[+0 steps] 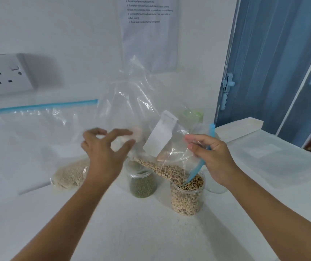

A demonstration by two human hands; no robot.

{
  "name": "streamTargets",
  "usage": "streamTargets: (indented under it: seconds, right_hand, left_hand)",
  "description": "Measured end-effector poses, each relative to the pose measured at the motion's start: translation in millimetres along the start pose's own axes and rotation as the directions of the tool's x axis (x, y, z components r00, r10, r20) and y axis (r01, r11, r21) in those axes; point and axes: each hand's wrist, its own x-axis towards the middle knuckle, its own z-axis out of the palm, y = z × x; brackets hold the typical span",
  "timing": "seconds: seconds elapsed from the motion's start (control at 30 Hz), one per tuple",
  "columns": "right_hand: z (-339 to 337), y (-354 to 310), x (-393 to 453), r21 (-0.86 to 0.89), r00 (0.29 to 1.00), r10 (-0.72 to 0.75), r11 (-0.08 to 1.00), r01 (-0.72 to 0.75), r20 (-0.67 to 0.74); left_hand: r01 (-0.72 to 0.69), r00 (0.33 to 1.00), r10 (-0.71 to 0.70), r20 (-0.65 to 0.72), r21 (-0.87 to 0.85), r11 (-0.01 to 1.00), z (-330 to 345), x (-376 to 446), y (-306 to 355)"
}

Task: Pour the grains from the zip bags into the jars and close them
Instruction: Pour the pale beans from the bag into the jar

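A clear zip bag (132, 102) with a white label is held tilted over an open jar (187, 196), and brown beans (162, 169) slide down inside it into the jar. My right hand (213, 157) pinches the bag's blue zip edge right above the jar mouth. My left hand (105, 147) pinches the bag's plastic higher up, above a jar of green grains (142, 183). A bag of pale grains (70, 176) lies on the table to the left.
An empty zip bag with a blue strip (43, 106) lies at the back left, below a wall socket (4, 74). A green lid (193, 113) sits behind the held bag. A clear lid (216, 185) lies right of the bean jar. A blue folding door (273, 63) stands at right.
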Motion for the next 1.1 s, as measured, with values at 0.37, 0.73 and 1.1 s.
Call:
streamTargets:
  seconds: [0.37, 0.73, 1.1]
  right_hand:
    - [-2, -1, -2, 0.055, 1.0, 0.022, 0.998, -0.022, 0.013]
    - [-6, 8, -8, 0.087, 0.996, 0.061, 0.995, -0.055, -0.067]
    - [-12, 13, -12, 0.129, 0.994, 0.075, 0.99, -0.064, -0.084]
  left_hand:
    - [0.554, 0.816, -0.361, 0.451, -0.432, 0.712, 16, -2, -5]
    - [0.483, 0.867, -0.187, 0.462, -0.687, 0.543, 23, -16, -11]
    - [0.436, 0.869, -0.099, 0.484, -0.656, 0.616, 36, -20, -11]
